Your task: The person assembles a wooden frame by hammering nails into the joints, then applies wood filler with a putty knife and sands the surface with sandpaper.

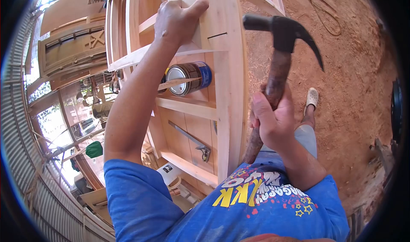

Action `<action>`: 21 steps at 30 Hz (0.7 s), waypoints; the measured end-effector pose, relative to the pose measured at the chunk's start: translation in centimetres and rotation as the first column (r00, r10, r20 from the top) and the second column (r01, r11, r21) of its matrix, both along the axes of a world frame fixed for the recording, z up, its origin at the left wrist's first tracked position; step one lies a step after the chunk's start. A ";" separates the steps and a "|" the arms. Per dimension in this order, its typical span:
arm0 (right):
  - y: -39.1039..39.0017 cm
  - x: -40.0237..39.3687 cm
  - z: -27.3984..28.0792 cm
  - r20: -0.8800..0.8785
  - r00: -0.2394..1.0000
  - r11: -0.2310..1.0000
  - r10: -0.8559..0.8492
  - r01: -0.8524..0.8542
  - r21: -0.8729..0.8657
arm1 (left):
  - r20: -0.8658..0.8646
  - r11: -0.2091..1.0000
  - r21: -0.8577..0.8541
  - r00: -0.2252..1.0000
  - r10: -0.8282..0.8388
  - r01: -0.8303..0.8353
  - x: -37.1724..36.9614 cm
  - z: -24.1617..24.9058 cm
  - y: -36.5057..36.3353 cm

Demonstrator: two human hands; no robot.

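My right hand (pixel 275 116) is wrapped around the wooden handle of a claw hammer (pixel 279 67), held up beside the frame with its dark head at the top and the curved claw pointing right. My left hand (pixel 179 22) grips the upper part of a pale wooden frame (pixel 224 80), its thumb lying across the wood and the other fingers mostly hidden. Just below and right of that hand, a dark nail (pixel 217 35) shows against the frame's edge board, apart from the hammer head.
A paint can (pixel 189 79) lies inside the frame, with a thin wood strip across it. Lower down in another bay is a combination square (pixel 192 141). Bare reddish ground (pixel 350 71) stretches to the right, with a cord (pixel 326 13) on it. Corrugated metal sheeting (pixel 19 126) stands at far left.
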State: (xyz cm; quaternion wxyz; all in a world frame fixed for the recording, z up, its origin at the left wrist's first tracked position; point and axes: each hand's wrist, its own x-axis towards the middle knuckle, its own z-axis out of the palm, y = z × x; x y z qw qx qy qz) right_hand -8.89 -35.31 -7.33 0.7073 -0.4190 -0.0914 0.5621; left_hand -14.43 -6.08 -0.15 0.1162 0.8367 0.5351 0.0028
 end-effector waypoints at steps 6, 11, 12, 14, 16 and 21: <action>-0.4 2.1 0.1 -0.038 0.999 1.000 -0.009 0.008 -0.012 | 0.013 0.999 0.034 1.000 -0.027 0.027 -0.4 -0.8 1.0; -2.1 5.8 0.7 -0.111 0.766 0.724 -0.633 0.636 0.266 | 0.053 1.000 -0.023 0.998 -0.015 0.016 -0.5 -0.7 0.7; -2.3 5.4 0.0 -0.126 0.760 0.706 -0.637 0.641 0.302 | 0.047 0.999 0.032 0.999 -0.026 0.025 -0.8 -1.2 1.2; -0.6 1.0 -3.6 0.164 0.944 0.944 -0.287 0.251 0.212 | 0.032 0.994 0.087 0.997 -0.072 0.069 -0.8 -1.1 2.0; 1.2 -0.8 -0.9 0.117 0.993 0.999 0.031 -0.026 -0.045 | -0.014 0.997 0.049 0.998 -0.059 0.059 -1.1 -1.5 0.5; 1.5 2.8 0.2 0.074 0.945 0.948 -0.319 0.318 0.028 | -0.010 0.993 0.091 0.997 -0.079 0.080 -0.7 -0.9 1.1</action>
